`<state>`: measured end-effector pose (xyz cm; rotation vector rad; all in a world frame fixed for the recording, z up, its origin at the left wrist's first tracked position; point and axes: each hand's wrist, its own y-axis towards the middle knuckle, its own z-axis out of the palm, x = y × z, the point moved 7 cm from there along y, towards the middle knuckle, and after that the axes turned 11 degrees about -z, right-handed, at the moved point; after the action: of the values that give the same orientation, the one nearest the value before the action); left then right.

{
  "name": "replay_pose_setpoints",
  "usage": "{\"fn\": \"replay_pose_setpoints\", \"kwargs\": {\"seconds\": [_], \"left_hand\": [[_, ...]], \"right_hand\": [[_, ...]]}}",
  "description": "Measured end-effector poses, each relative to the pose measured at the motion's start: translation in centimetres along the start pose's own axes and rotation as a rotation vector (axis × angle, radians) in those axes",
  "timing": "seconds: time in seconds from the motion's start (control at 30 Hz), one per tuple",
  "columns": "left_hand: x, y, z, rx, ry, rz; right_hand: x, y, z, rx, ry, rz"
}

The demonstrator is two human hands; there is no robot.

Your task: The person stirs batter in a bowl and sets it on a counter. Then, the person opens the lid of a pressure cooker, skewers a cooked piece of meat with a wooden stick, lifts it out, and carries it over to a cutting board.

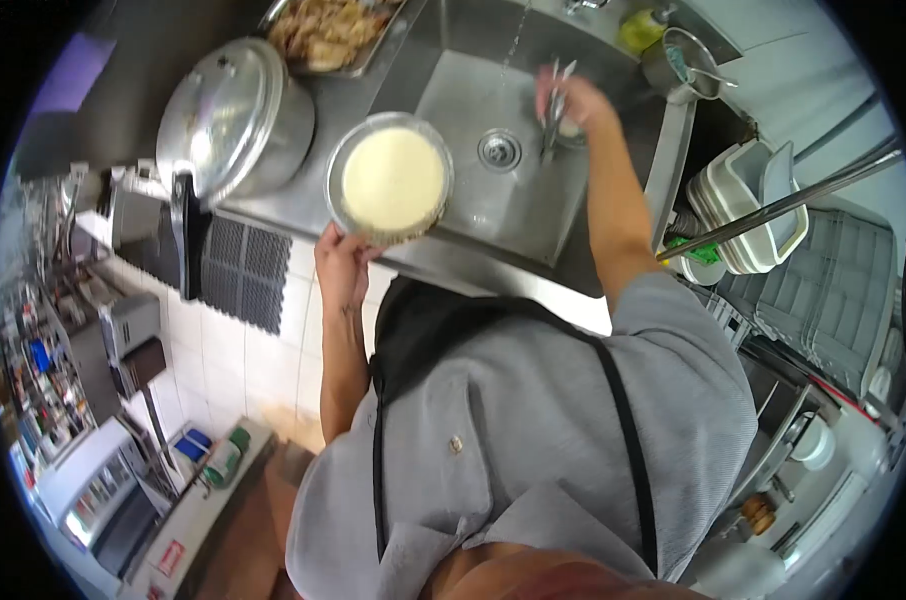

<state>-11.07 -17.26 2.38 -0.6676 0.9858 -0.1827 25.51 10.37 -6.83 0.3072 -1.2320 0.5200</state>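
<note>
My left hand (341, 262) grips the near rim of a round metal bowl (337, 165), fingers curled at its edge. A smooth pale-yellow mixture (393, 180) fills the bowl, which is held over the left edge of the steel sink (463, 90). Inside the sink, toward its right side, my right hand (579, 103) is closed around a slim shiny metal utensil (550, 135); its exact kind is unclear. A small roundish object near that hand is partly hidden. Thin running water (516, 40) falls at the back of the sink, away from both hands. The drain (499, 150) lies between them.
A large lidded pressure cooker (238, 125) stands left of the bowl, its black handle (187, 235) jutting over the counter edge. Behind it sits a tray of browned food pieces (328, 30). A metal pot (673, 70) and stacked white containers (743, 210) are at right.
</note>
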Motion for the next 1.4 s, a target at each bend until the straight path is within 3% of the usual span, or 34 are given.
{"fn": "replay_pose_setpoints", "kwargs": {"seconds": [0.03,0.07,0.1,0.17,0.23,0.3,0.37,0.43,0.47,0.5,0.57,0.6,0.63,0.7,0.77,0.83,0.87,0.93,0.97,1.03,1.07,1.13,1.2,1.3,1.37,1.4], "left_hand": [[0.5,-0.3,-0.6,0.007,0.027,-0.005],[1.0,-0.5,-1.1,0.008,0.045,-0.003],[1.0,-1.4,-0.7,-0.005,0.018,0.013],[1.2,-2.8,-1.3,-0.022,-0.026,0.055],[1.4,-4.0,-2.3,-0.055,-0.091,0.073],[1.4,-5.0,-3.3,-0.116,-0.133,0.102],[2.2,-5.8,-4.9,-0.115,-0.162,0.108],[3.9,-6.5,-7.4,-0.146,-0.204,0.162],[3.7,-6.8,-8.5,-0.142,-0.215,0.193],[2.4,-8.8,-8.2,-0.228,-0.254,0.166],[2.2,-10.7,-10.0,-0.272,-0.304,0.193],[2.3,-11.2,-11.5,-0.291,-0.335,0.218],[2.2,-11.9,-12.8,-0.309,-0.372,0.235],[3.1,-12.7,-16.0,-0.358,-0.400,0.236],[2.7,-14.1,-18.3,-0.406,-0.411,0.248],[2.2,-14.8,-21.5,-0.440,-0.405,0.260],[3.1,-14.6,-23.8,-0.459,-0.406,0.253],[3.1,-15.4,-27.9,-0.483,-0.456,0.283],[2.1,-16.2,-29.4,-0.483,-0.463,0.286],[1.0,-16.9,-33.3,-0.489,-0.467,0.287],[0.7,-16.8,-36.2,-0.495,-0.461,0.288],[-0.8,-17.5,-40.6,-0.487,-0.470,0.295],[-3.4,-18.6,-44.6,-0.500,-0.481,0.288],[-6.5,-19.5,-50.3,-0.515,-0.460,0.283],[-8.5,-20.0,-54.4,-0.534,-0.438,0.278],[-9.6,-20.1,-56.0,-0.527,-0.431,0.275]], "right_hand": [[-9.4,-4.0,-0.8,-0.056,-0.041,0.318],[-16.2,-6.6,0.5,0.259,-0.482,0.715],[-14.9,-10.2,4.5,0.163,-0.653,0.856],[-19.9,-12.6,4.8,0.112,-0.611,0.801],[-21.1,-13.5,4.5,0.036,-0.318,0.706],[-16.7,-16.1,7.4,0.107,-0.537,0.963],[-16.7,-18.7,8.0,0.506,-0.759,1.268],[-22.7,-17.9,2.9,0.547,-0.766,1.001],[-17.9,-17.4,5.9,0.499,-0.761,0.926],[-20.3,-18.3,5.0,0.954,-1.030,1.000],[-19.8,-21.7,5.7,0.969,-0.751,1.267],[-14.4,-21.0,11.6,1.097,-0.989,1.216],[-13.6,-20.5,12.3,1.015,-0.906,1.250],[-13.2,-17.7,11.6,0.736,-0.938,0.962],[-11.1,-19.7,13.9,0.881,-0.879,1.217],[-11.7,-18.9,11.8,0.943,-0.951,1.146],[-11.0,-17.0,11.1,0.900,-1.102,0.997],[-5.9,-13.7,13.5,0.588,-1.496,0.823],[-1.9,-12.4,18.4,0.526,-1.635,0.651],[-2.6,-10.6,18.4,0.423,-1.786,0.332],[-2.4,-9.6,22.5,0.421,-1.770,0.305],[-0.8,-9.5,34.9,0.670,-1.762,0.096],[-3.3,-9.4,43.7,0.495,-1.439,0.538],[-13.5,-8.4,47.2,0.616,-1.433,0.588],[-19.0,-7.1,47.7,0.735,-1.718,0.385],[-21.4,-6.7,48.2,0.725,-1.715,0.389]]}}
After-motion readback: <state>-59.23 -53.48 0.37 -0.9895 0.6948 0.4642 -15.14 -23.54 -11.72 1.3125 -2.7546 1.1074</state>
